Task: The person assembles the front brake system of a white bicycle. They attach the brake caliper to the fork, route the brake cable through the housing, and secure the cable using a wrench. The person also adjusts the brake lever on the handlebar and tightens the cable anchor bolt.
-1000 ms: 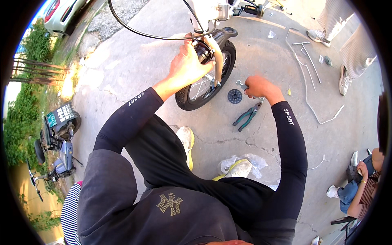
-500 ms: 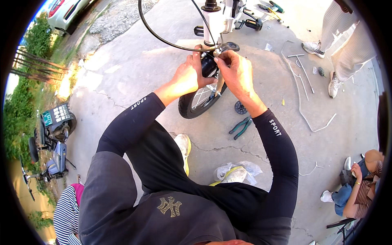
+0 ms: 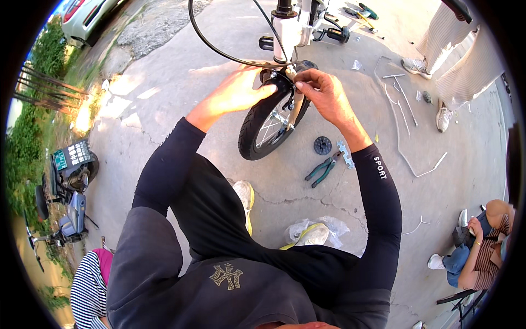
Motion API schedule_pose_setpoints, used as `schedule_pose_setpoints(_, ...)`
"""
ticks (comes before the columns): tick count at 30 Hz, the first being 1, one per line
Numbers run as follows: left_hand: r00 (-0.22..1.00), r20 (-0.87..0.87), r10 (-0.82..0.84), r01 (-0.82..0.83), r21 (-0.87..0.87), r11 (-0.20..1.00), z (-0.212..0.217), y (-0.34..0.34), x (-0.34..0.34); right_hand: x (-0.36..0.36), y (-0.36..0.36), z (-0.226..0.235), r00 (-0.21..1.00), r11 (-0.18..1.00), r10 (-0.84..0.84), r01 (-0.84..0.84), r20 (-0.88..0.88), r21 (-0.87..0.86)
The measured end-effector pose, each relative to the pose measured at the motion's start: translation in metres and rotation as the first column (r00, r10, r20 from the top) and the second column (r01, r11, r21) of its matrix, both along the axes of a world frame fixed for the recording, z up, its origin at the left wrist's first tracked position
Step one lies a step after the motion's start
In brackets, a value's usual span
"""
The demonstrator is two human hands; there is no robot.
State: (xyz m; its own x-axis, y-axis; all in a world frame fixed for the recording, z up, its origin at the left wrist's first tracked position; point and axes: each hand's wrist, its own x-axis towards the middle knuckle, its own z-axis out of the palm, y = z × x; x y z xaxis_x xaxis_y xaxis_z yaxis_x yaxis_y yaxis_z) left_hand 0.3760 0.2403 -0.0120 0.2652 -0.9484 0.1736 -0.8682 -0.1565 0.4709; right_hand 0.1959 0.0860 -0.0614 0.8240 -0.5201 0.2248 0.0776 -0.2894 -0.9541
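A white small-wheeled bicycle [image 3: 285,38] stands in front of me, its front wheel [image 3: 255,129] with a black tyre pointing toward me. My left hand [image 3: 235,90] is at the left of the fork top, thumb stretched toward the tyre and apart from the fingers, whose tips are partly hidden. On the other side my right hand [image 3: 327,96] has thumb and forefinger pinched beside the front brake [image 3: 290,72]; what lies between them is too small to make out. A black cable [image 3: 205,44] loops down to the brake.
Green-handled pliers [image 3: 323,171], a black disc [image 3: 322,145] and a blue-silver flat tool [image 3: 345,153] lie on the concrete. Rightward are a T-handled wrench [image 3: 405,98], a bent metal rod [image 3: 400,137] and a standing person's legs [image 3: 460,60]. Another person [image 3: 482,247] sits at lower right.
My left thumb has moved up toward the fork top, and the left forearm has shifted left. My right hand has moved slightly right and down, uncovering the flat tool beside the pliers.
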Motion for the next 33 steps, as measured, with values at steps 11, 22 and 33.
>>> schedule_pose_setpoints(11,0.952,-0.264,0.154,-0.206,-0.182,0.962,-0.005,-0.021,-0.040,-0.002,0.016,-0.011,0.996,0.993,-0.075,0.078,0.043,-0.086)
schedule_pose_setpoints(22,0.937,-0.328,0.119,-0.220,-0.289,0.932,-0.022,-0.030,-0.048,0.010,0.035,-0.011,0.944,0.897,-0.328,0.326,0.044,-0.300)
schedule_pose_setpoints(33,0.945,0.165,0.282,-0.243,-0.223,0.944,-0.008,-0.004,-0.042,-0.010,-0.008,-0.028,0.999,0.999,-0.040,0.040,-0.033,0.007)
